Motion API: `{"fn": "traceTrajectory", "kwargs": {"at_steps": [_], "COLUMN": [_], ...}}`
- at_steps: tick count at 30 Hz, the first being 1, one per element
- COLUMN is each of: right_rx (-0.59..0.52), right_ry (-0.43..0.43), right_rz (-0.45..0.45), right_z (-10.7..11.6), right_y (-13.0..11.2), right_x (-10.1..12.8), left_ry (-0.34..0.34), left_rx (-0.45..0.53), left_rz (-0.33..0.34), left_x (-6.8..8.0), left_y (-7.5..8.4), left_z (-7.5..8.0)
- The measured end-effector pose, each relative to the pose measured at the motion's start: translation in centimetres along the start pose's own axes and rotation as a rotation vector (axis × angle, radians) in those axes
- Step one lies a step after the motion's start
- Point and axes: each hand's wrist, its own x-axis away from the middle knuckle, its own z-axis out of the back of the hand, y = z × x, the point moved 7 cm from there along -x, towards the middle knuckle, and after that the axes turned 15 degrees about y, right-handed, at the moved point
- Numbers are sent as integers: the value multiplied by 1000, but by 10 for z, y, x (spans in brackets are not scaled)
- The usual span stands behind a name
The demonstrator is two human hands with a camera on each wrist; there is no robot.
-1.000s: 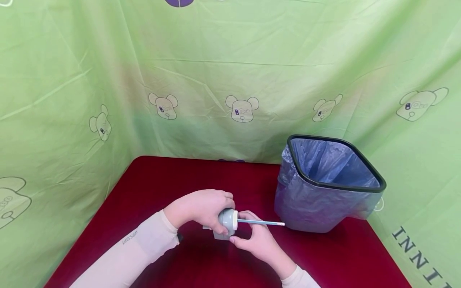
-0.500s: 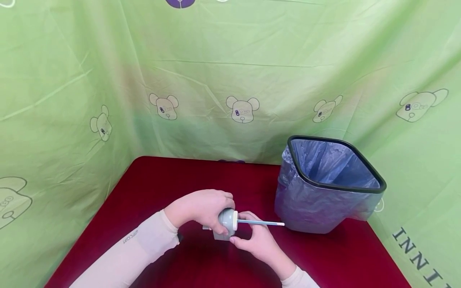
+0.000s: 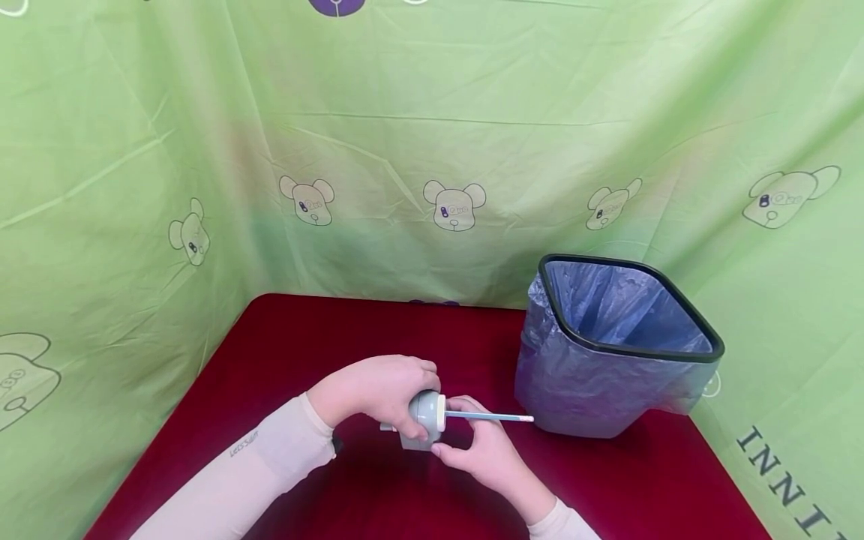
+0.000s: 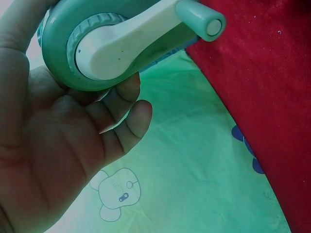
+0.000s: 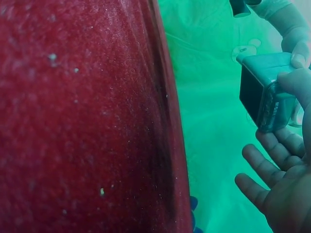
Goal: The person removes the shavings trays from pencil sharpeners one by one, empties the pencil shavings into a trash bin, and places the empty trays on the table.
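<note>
My left hand (image 3: pixel 378 390) grips the pencil sharpener (image 3: pixel 424 420) at lower centre; my right hand (image 3: pixel 489 450) pinches the pencil (image 3: pixel 489 417) (it points right, toward the bin (image 3: pixel 607 352)).

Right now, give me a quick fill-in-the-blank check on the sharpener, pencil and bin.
1. The left hand grips the sharpener from ____.
2. The pencil sticks out of the sharpener and points toward the ____.
3. The bin is lined with a ____ bag.
4. The table has a ____ cover.

Missing words: above; bin; blue; red
</note>
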Motion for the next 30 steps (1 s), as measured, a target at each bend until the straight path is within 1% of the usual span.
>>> {"fn": "traceTrajectory", "kwargs": {"at_steps": [7, 23, 30], "right_rx": [6, -11, -22], "right_ry": [13, 22, 30], "right_rz": [3, -5, 25], "right_z": [0, 1, 1], "right_y": [0, 2, 0], "right_x": [1, 2, 1], "left_ry": [-3, 8, 10], "left_rx": [-2, 0, -5], "left_rz": [9, 5, 17], "left_x": [1, 3, 3], "left_y": [0, 1, 0], "left_z": [-1, 0, 1]}}
